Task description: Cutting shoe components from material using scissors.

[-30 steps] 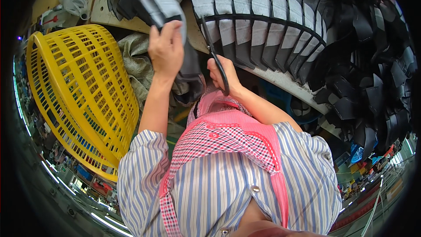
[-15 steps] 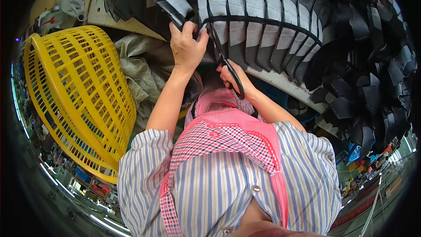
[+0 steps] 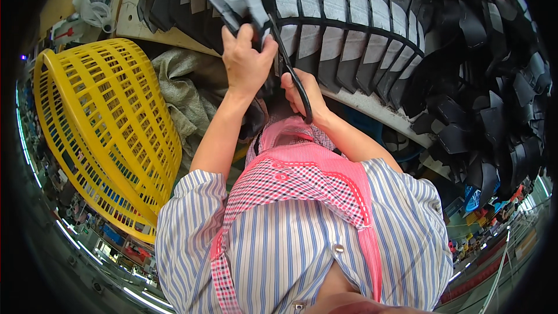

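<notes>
My left hand is closed on a black-and-grey flat piece, which is blurred and stands up from the fingers. To its right, my right hand is curled beside a narrow black strip. The strip slopes down from near the left fingers and bends over the right hand. Parts of the right fingers are hidden, and so is their exact grip. Behind both hands stands a row of similar black-and-grey pieces, with a black band running across them.
A yellow perforated basket leans at the left, next to a crumpled greyish cloth sack. Black pieces hang in a dense bunch at the right. The pale table edge crosses in front of the row.
The piece at my left hand has swung upright and blurred. My right hand has risen slightly toward the left hand, and the strip has moved up and left with it.
</notes>
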`<state>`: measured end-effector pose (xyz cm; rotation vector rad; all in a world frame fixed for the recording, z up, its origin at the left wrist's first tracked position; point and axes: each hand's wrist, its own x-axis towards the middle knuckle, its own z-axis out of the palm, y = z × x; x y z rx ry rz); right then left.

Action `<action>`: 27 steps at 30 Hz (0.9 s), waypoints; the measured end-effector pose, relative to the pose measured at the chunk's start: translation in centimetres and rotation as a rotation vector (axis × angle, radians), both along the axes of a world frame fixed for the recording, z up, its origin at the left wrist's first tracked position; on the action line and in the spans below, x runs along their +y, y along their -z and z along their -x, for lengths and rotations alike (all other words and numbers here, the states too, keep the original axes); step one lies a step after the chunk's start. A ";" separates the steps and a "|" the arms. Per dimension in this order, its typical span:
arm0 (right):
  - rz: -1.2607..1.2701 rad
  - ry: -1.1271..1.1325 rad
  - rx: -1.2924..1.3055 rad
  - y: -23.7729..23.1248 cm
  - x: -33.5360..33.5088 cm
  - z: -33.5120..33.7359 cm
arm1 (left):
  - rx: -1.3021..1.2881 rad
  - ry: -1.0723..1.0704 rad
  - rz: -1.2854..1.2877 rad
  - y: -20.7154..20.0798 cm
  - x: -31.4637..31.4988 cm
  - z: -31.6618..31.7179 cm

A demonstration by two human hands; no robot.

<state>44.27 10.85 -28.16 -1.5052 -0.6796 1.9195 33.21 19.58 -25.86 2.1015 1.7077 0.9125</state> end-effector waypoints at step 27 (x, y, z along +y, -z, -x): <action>-0.080 0.097 0.027 2.0 -2.7 -2.2 | -0.195 0.246 -0.031 2.7 -1.0 -4.1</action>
